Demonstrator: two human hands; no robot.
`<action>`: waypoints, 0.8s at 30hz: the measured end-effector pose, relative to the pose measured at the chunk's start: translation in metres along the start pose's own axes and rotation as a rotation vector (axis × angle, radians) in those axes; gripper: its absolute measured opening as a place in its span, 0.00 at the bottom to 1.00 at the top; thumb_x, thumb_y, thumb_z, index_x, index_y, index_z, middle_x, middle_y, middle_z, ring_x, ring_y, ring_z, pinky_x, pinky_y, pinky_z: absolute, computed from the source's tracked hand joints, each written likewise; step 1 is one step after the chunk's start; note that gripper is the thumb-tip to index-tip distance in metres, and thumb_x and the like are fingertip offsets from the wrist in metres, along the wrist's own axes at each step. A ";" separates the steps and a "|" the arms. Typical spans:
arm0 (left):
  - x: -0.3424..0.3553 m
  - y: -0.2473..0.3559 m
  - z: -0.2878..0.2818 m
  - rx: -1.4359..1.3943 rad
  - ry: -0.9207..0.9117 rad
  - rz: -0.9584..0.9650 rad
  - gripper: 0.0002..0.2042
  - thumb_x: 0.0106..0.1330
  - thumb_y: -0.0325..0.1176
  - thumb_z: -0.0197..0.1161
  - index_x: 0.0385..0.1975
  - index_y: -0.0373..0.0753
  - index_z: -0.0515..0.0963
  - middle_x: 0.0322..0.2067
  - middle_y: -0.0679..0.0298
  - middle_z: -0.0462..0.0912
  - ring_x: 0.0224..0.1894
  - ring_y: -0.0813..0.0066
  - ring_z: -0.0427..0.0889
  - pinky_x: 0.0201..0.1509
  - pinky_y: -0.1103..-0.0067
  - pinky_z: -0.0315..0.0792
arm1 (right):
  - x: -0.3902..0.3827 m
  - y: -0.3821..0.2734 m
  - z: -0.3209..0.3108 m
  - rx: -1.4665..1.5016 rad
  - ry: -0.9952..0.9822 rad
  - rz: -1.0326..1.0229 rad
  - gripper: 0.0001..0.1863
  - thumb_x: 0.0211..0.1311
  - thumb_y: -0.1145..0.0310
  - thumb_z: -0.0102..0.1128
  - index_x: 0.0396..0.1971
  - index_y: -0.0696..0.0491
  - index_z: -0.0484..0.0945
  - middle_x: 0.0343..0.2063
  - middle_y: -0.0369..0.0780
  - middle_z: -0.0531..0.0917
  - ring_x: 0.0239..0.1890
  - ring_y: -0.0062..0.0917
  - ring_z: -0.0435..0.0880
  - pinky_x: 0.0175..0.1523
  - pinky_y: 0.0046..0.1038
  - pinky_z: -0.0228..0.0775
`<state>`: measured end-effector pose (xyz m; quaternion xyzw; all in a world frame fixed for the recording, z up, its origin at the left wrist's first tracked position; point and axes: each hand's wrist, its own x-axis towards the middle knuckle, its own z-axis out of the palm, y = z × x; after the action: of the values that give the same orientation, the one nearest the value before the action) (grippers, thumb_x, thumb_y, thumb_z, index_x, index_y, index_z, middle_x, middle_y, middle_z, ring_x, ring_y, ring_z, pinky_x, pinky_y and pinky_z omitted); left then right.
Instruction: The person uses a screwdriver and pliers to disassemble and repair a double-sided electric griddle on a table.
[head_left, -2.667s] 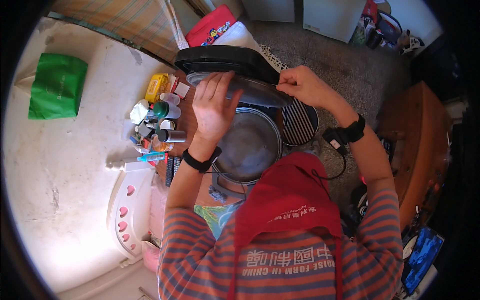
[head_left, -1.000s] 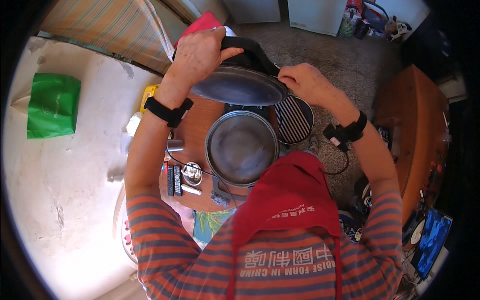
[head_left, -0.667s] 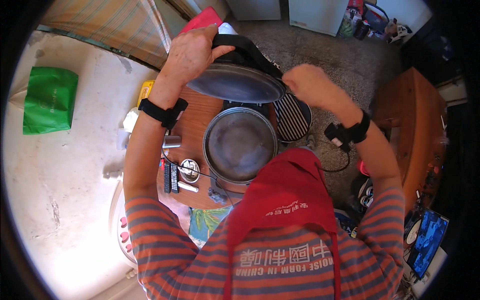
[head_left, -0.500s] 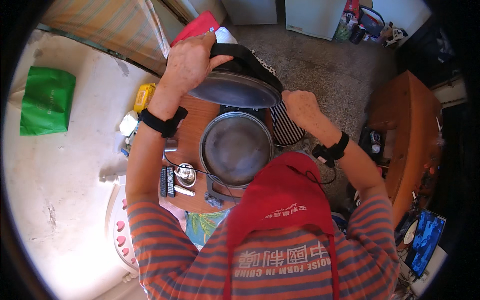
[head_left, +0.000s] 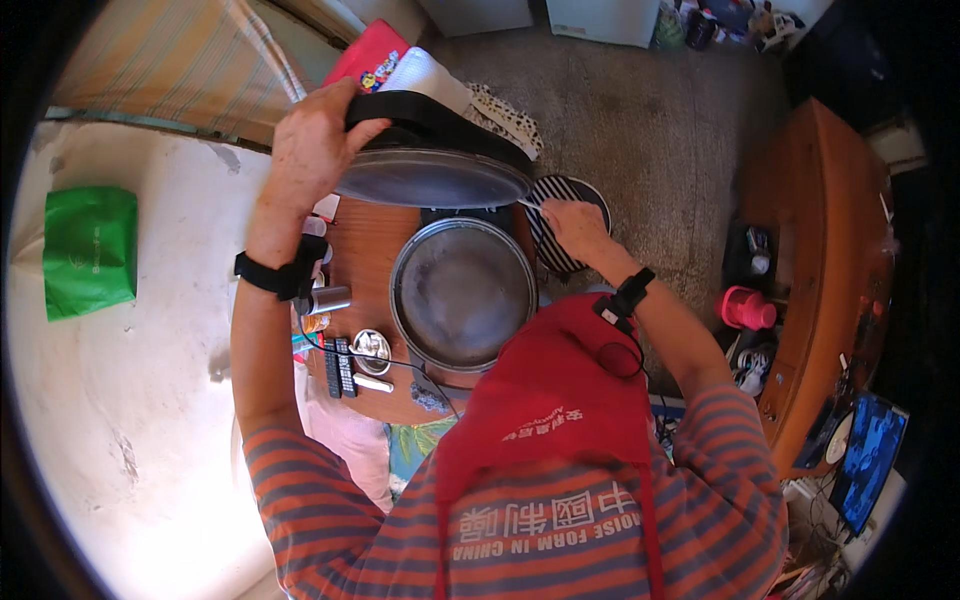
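On the wooden table [head_left: 385, 290] stands an electric griddle with a round dark lower pan [head_left: 465, 290], its lid [head_left: 430, 180] tilted up on the far side. My left hand [head_left: 312, 145] is closed on the lid's black handle at the upper left. At the lid's right edge, my right hand [head_left: 578, 230] is closed on a thin pale strip [head_left: 531, 204], whose tip reaches the rim; I cannot make out its kind. Nothing lies in the lower pan. The lid's inner face is dark and smooth.
Left of the griddle are two remote controls [head_left: 338, 366], a metal ashtray [head_left: 372, 350], and a metal cup [head_left: 329, 298]. A grey scouring pad [head_left: 428, 396] lies near the table's front edge. A striped round stool [head_left: 570, 190] stands right of the table; a wooden cabinet [head_left: 825, 250] stands farther right.
My view has shifted. Both hands appear farther left and lower, with the lid still raised. The pale strip at my right hand now shows against the lid's edge.
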<state>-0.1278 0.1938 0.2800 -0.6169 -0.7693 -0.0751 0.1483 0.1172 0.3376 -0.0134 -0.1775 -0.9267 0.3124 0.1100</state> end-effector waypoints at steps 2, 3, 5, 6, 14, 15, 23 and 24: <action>-0.001 -0.002 -0.003 -0.022 -0.014 0.015 0.18 0.58 0.44 0.67 0.34 0.35 0.73 0.29 0.51 0.79 0.36 0.47 0.78 0.37 0.62 0.71 | -0.002 0.005 -0.001 -0.001 -0.020 0.072 0.06 0.64 0.68 0.53 0.34 0.52 0.77 0.26 0.48 0.81 0.30 0.44 0.81 0.35 0.41 0.72; 0.000 -0.004 -0.004 -0.035 -0.016 0.020 0.18 0.58 0.44 0.67 0.34 0.35 0.73 0.30 0.50 0.79 0.36 0.47 0.78 0.38 0.62 0.71 | -0.004 0.010 -0.001 0.010 0.028 0.033 0.06 0.64 0.67 0.54 0.34 0.53 0.78 0.26 0.47 0.81 0.30 0.43 0.81 0.35 0.41 0.72; -0.001 -0.006 -0.003 -0.059 -0.059 0.017 0.17 0.59 0.42 0.67 0.36 0.34 0.73 0.31 0.49 0.78 0.37 0.46 0.77 0.38 0.63 0.70 | -0.010 0.014 -0.005 0.027 0.083 0.013 0.06 0.64 0.67 0.54 0.35 0.53 0.78 0.27 0.47 0.81 0.29 0.43 0.81 0.35 0.40 0.72; -0.003 -0.007 -0.004 -0.074 -0.076 -0.024 0.17 0.59 0.41 0.67 0.37 0.34 0.73 0.31 0.48 0.78 0.37 0.45 0.77 0.39 0.62 0.70 | -0.011 0.008 -0.013 0.099 0.169 -0.036 0.06 0.64 0.67 0.54 0.33 0.53 0.78 0.25 0.46 0.80 0.28 0.43 0.80 0.33 0.41 0.71; -0.011 -0.001 -0.010 -0.162 -0.103 -0.057 0.20 0.63 0.46 0.64 0.39 0.32 0.72 0.32 0.49 0.76 0.36 0.46 0.75 0.40 0.65 0.70 | -0.013 -0.006 -0.047 0.320 0.375 -0.043 0.07 0.61 0.69 0.59 0.28 0.56 0.79 0.21 0.44 0.80 0.24 0.38 0.81 0.29 0.33 0.71; -0.013 0.000 -0.011 -0.159 -0.114 -0.056 0.20 0.63 0.46 0.64 0.39 0.32 0.72 0.32 0.49 0.76 0.36 0.46 0.75 0.40 0.65 0.70 | -0.009 -0.005 -0.047 0.302 0.387 -0.090 0.07 0.61 0.68 0.60 0.27 0.56 0.79 0.20 0.43 0.80 0.23 0.38 0.80 0.28 0.33 0.70; -0.013 0.000 -0.011 -0.158 -0.152 -0.109 0.23 0.64 0.50 0.62 0.40 0.32 0.72 0.33 0.49 0.76 0.36 0.48 0.76 0.40 0.66 0.71 | 0.010 0.000 -0.067 0.178 0.360 -0.284 0.08 0.58 0.67 0.62 0.22 0.53 0.77 0.18 0.41 0.79 0.22 0.34 0.80 0.26 0.32 0.70; -0.012 0.000 -0.010 -0.155 -0.153 -0.114 0.23 0.64 0.50 0.62 0.40 0.32 0.72 0.33 0.49 0.76 0.36 0.48 0.76 0.40 0.66 0.71 | 0.011 -0.001 -0.071 0.161 0.363 -0.317 0.09 0.58 0.66 0.62 0.21 0.52 0.76 0.17 0.40 0.79 0.21 0.34 0.80 0.26 0.32 0.70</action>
<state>-0.1244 0.1793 0.2855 -0.5857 -0.8040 -0.0955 0.0364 0.1291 0.3796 0.0443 -0.0736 -0.8802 0.3271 0.3360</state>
